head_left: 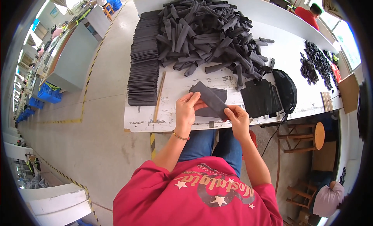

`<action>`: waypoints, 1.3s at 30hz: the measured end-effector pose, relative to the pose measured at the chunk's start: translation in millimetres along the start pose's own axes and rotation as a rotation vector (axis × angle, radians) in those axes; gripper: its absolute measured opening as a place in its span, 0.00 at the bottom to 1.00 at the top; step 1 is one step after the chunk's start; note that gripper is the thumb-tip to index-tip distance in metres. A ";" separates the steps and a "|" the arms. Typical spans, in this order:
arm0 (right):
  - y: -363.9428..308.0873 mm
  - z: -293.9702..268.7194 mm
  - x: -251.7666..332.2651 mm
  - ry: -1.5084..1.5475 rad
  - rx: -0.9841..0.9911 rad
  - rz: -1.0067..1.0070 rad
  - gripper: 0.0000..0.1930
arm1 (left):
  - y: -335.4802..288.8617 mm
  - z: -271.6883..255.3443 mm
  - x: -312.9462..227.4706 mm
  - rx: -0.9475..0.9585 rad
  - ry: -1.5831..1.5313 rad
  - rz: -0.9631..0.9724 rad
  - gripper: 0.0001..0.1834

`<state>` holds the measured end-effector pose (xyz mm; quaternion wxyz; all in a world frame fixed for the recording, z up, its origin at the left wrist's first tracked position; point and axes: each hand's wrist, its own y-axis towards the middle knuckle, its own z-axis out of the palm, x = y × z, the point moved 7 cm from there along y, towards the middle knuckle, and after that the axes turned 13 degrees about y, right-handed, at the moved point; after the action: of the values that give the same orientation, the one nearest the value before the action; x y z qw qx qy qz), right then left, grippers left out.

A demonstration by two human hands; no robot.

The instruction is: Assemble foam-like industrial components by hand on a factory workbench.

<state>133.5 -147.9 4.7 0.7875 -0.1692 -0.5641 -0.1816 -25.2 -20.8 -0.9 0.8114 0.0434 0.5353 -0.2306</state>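
A flat dark grey fabric piece (211, 98), oblong in shape, is stretched at a slant between my two hands above the near edge of the table. My left hand (188, 108) pinches its left side between thumb and fingers. At the lower right corner, my right hand (237, 118) grips it the same way. Beneath it lie more flat dark pieces (220, 94), partly covered by the held one. Farther back rises a big heap of dark grey fabric tubes (206, 37), loosely tangled. Left of that heap, a long tight row of flat dark pieces (143, 61) runs toward me.
A thin wooden stick (159, 97) lies beside the row. To the right are black flat pieces (261, 98) and a rounded black object (286, 90) with a cord. Small dark pieces (316, 63) are scattered at the far right. A wooden stool (318, 135) stands right of the table.
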 end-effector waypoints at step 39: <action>24.0 -14.4 -36.6 -0.897 -0.065 -0.549 0.18 | -22.0 11.0 39.1 0.048 1.361 0.866 0.11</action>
<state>145.9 -130.2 -35.9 0.3863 -0.1005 -0.8634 -0.3085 -12.6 -56.7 -27.1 0.3235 0.3952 0.8427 0.1701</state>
